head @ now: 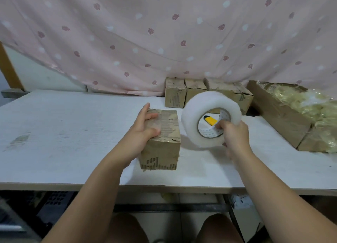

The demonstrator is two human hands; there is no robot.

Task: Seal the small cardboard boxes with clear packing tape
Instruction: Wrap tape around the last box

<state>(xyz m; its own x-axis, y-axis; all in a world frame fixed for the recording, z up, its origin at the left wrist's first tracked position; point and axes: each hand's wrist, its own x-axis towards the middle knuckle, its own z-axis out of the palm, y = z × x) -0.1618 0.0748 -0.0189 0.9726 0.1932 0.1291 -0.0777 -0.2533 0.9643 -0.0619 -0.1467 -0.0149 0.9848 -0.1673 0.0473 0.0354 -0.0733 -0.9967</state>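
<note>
Nearest, below the table's edge, are the person's bare knees, and 2 forearms reach over the white table [63, 133]. The small cardboard box [164, 151] sits near the front edge, a little left of centre. It is brown and worn. Dark printed marks run along its near face, and the top is scuffed so that ridged corrugation shows where paper has torn away. A glossy strip of clear tape lies across the top's left part.

The left hand [144, 127] holds this box from its left side, with the fingers curved over the top.

Just right of the box, the right hand [235, 135] grips the tape roll [193, 118], a thick, milky-white roll held upright off the table. The fingers hook into its core; the hand is somewhat blurred. A yellow object [210, 120] shows through the core.

Farther back, a row of similar boxes [176, 95] stands against the pink leaf-print curtain [164, 32]. At far right, an open carton [279, 113] holds pale crinkled plastic.
</note>
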